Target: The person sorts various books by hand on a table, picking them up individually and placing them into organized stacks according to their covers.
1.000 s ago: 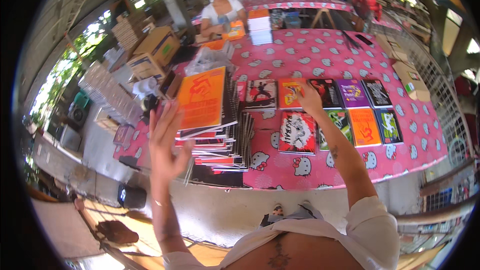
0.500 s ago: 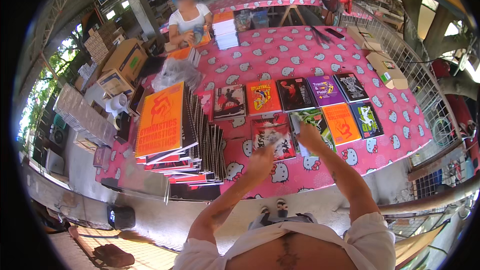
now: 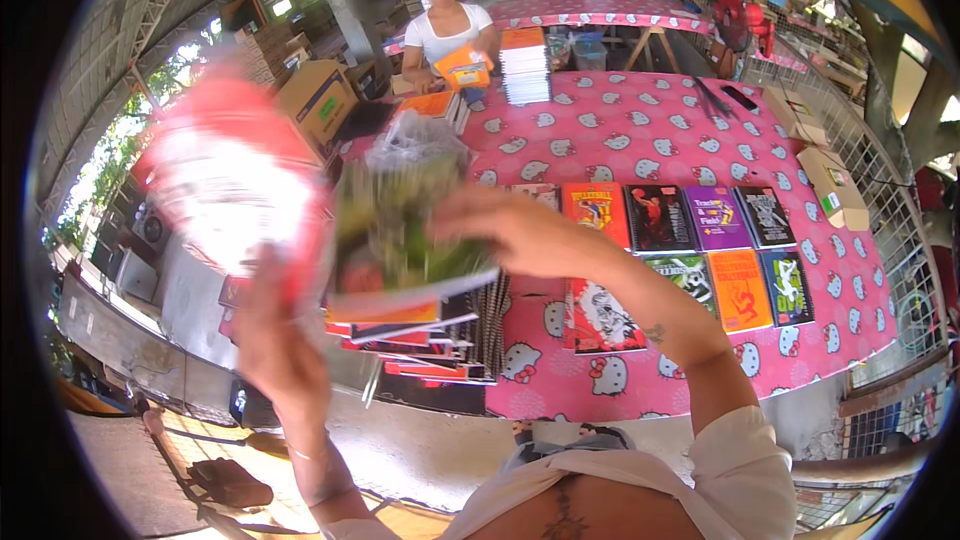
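Note:
At the left, my left hand (image 3: 285,350) grips a red and white notebook (image 3: 235,180), which is held up and smeared by motion. My right hand (image 3: 525,230) reaches across to the left and holds a green notebook (image 3: 400,265), also blurred, over a tall stack of spiral-bound notebooks (image 3: 420,350). The top of that stack is partly hidden by the green notebook. To the right lie two rows of notebooks, among them a red and white one (image 3: 608,320), a green one (image 3: 685,275), an orange one (image 3: 741,290) and a purple one (image 3: 716,218).
A pink patterned cloth (image 3: 640,120) covers the table. Across it, a co-worker (image 3: 450,30) handles an orange notebook (image 3: 463,68) beside a tall notebook stack (image 3: 526,70). A clear plastic bag (image 3: 415,140) lies behind my stack. Cartons (image 3: 835,185) sit at the right edge.
Both hands have swung left from the front row, bringing the red and green notebooks along. The view has turned left. The co-worker now holds up an orange notebook.

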A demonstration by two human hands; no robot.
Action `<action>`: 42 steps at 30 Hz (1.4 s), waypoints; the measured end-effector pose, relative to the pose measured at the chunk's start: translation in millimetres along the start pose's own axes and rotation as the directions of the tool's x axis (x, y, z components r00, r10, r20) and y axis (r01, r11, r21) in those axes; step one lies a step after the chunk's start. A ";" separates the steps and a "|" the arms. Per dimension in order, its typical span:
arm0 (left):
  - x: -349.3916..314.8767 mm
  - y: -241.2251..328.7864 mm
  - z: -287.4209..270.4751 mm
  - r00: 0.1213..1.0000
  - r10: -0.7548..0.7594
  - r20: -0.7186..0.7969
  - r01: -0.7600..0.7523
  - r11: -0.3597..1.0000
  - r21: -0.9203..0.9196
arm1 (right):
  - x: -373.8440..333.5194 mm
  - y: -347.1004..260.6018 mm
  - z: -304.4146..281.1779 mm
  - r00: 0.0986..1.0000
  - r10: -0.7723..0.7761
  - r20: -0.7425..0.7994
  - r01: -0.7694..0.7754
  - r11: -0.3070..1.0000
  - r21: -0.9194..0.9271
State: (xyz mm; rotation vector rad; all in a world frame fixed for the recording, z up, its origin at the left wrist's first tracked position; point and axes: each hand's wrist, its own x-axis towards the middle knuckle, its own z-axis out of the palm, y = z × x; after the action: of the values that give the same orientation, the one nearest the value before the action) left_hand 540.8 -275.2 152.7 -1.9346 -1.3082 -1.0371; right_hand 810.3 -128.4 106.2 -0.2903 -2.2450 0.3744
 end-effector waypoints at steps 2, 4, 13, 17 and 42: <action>-1.8 -18.0 -1.7 0.710 0.115 0.695 0.161 0.934 -0.320 | -4.5 13.7 14.8 0.979 -0.025 0.204 -0.028 0.966 0.255; 16.4 -22.1 4.7 0.702 0.259 0.663 -0.017 0.937 -0.349 | -20.7 58.8 21.6 0.988 0.134 0.074 -0.149 0.728 0.669; -91.7 -194.4 207.3 0.542 -0.329 0.773 0.714 0.665 -0.217 | -154.9 231.1 202.7 0.832 0.549 -0.080 -0.433 0.552 -0.712; -116.9 -183.0 281.8 0.551 -0.194 0.812 0.539 0.826 -0.168 | -138.8 210.9 143.5 0.708 0.667 -0.233 -0.675 0.542 -0.500; 24.7 -108.7 43.2 0.719 0.606 0.340 -0.193 0.644 -0.740 | -4.3 52.9 47.7 0.562 0.660 -0.499 -0.384 0.742 0.549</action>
State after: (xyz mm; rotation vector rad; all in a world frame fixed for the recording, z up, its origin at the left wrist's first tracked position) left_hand 456.7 -190.4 154.8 -3.1093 -0.6533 -0.7376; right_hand 780.7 -88.8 54.7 -0.7795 -1.2694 0.8719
